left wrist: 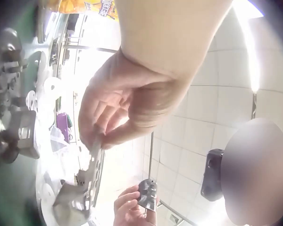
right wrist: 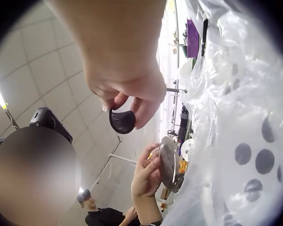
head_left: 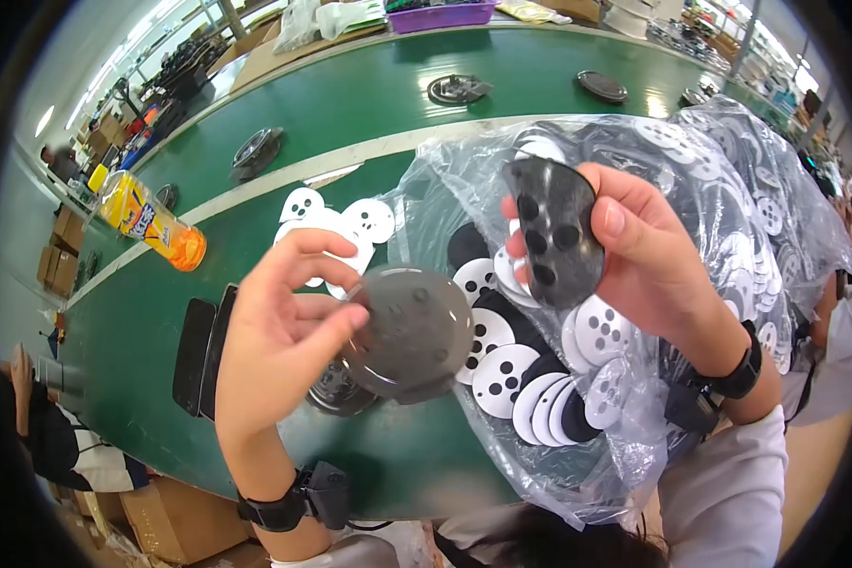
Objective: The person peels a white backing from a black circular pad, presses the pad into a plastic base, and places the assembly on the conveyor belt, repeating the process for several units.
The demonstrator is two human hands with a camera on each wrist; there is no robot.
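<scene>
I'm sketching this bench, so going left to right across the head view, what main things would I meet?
Orange drink bottle with yellow cap → left hand → round grey translucent disc → dark curved disc with black spots in the right hand → black strap.

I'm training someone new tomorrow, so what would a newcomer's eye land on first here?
Probably the clear plastic bag on the right of the green table, with white, black-dotted discs in and around it. Next, the smoky see-through disc in the left hand and the curved dark piece in the right hand. The yellow-orange bottle stands out at far left.
</scene>
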